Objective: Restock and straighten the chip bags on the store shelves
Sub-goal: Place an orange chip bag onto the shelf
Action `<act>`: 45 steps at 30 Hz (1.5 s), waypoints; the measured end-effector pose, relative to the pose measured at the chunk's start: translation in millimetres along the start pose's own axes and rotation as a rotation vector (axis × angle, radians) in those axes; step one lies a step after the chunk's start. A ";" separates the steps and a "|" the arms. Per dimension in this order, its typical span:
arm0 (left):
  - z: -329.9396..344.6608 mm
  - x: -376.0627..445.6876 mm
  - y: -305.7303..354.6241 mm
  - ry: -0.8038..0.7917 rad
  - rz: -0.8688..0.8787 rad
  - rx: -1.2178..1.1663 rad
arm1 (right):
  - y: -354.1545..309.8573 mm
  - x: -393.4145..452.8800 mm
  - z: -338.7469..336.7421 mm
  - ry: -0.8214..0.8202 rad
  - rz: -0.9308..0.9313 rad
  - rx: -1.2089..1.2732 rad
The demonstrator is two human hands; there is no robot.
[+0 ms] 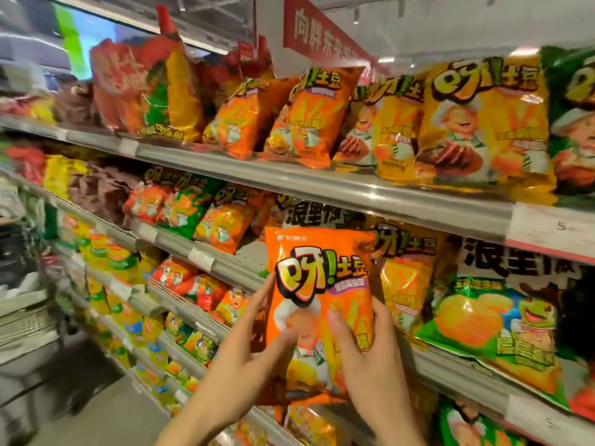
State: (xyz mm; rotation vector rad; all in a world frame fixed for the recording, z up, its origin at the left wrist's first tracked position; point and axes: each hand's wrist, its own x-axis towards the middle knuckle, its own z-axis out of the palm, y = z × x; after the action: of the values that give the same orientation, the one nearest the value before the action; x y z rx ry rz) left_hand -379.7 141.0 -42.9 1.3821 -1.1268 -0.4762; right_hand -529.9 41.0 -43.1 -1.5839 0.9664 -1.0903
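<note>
I hold an orange chip bag (317,284) upright in front of the second shelf, with a cartoon figure and bold lettering on its face. My left hand (244,355) grips its left edge, thumb on the front. My right hand (363,352) grips its right side, thumb pressed on the front. Behind the bag, the second shelf (231,268) shows a gap of bare grey board. On the top shelf (289,178) matching orange bags (309,117) lean to the right, beside yellow bags (483,123).
Green and orange bags (183,210) stand to the left on the second shelf; a yellow bag (405,284) and a large green bag (495,323) stand to the right. Lower shelves hold several more bags. The aisle floor (106,410) lies lower left.
</note>
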 end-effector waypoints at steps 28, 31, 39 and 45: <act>-123.0 156.8 -82.2 -0.189 0.116 -0.119 | -36.0 79.9 148.0 0.354 -0.098 -0.621; -137.4 169.3 -88.8 -0.192 0.107 -0.112 | -33.9 109.0 144.8 0.395 -0.090 -0.735; -174.6 185.6 -102.3 -0.171 0.068 -0.060 | -18.3 159.8 154.2 0.427 0.116 -0.842; -187.7 186.0 -110.1 -0.157 0.051 -0.052 | -9.9 159.1 155.8 0.471 0.070 -0.870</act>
State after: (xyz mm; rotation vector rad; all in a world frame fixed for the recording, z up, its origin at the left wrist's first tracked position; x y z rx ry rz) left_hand -104.6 62.1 -45.6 1.2846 -1.2651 -0.5818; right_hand -334.4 -64.6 -24.9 -1.9636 1.9911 -1.0742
